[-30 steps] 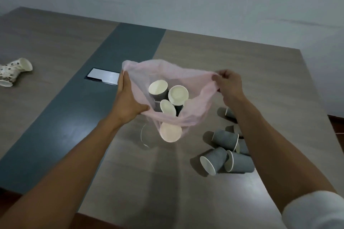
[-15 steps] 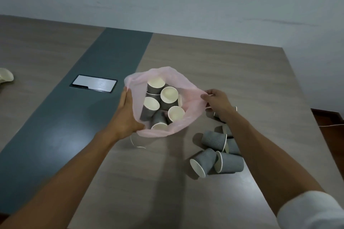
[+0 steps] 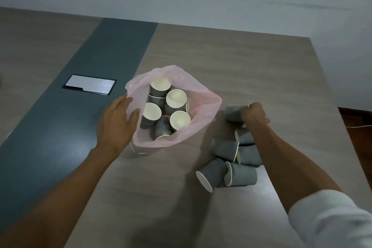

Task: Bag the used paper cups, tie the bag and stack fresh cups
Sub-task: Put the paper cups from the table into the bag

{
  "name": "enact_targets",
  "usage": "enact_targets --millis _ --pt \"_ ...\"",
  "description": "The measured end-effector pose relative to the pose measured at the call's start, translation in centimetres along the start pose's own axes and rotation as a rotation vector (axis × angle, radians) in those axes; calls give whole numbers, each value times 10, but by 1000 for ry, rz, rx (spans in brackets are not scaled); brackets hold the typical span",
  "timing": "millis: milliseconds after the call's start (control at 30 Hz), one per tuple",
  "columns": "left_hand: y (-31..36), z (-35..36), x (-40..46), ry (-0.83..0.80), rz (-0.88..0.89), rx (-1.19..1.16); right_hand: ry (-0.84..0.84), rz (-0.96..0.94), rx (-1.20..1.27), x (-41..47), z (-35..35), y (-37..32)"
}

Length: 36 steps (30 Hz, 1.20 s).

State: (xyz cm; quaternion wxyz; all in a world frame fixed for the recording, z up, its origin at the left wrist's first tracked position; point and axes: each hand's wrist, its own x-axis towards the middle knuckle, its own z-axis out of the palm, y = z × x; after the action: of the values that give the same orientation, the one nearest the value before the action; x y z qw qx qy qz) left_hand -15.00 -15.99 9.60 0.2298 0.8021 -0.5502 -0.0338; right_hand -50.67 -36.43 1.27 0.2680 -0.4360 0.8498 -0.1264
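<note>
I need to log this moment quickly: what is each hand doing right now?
Left hand: holds the rim of the pink bag, thumb over the edge.
Right hand: closed around a grey cup lying on the table.

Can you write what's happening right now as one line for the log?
left hand: holds pink bag rim open | right hand: grips grey cup on table | bag: untied
</note>
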Motion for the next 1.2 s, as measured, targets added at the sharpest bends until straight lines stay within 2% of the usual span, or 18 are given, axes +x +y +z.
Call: enact_targets --millis 67,167,267,333,433,467,567,633,733,867,933,1000,1200 --pt "3 -1 7 19 -9 -25 8 -54 281 -6 -7 -13" --pt "10 -1 11 -2 -24 -14 155 -355 753 -43 -25 -45" --pt "13 1 13 -20 -48 -43 154 -678 901 -98 -33 -72" --pt "15 1 14 -28 -59 -113 -17 -815 828 -132 -20 -82" --pt "17 0 14 2 -54 -193 -433 -840 673 -166 8 -83" --pt "17 0 15 14 -41 -215 -454 -837 640 -169 14 -80" --pt "15 3 16 10 -4 -253 -224 -784 551 -159 10 -64" --pt "12 6 15 5 7 -274 -100 -726 255 -142 0 -45" --pt "10 6 9 4 12 -300 -124 -621 -221 -117 -18 -7" --pt "9 5 1 19 56 -345 -256 -611 -586 -106 -15 32" --pt "7 5 -1 13 61 -333 -311 -676 -675 -108 -2 43" --pt "2 6 -1 0 43 -321 -298 -761 -726 -110 11 52" --pt "-9 2 -5 -35 4 -375 -147 -916 -695 -112 19 43"
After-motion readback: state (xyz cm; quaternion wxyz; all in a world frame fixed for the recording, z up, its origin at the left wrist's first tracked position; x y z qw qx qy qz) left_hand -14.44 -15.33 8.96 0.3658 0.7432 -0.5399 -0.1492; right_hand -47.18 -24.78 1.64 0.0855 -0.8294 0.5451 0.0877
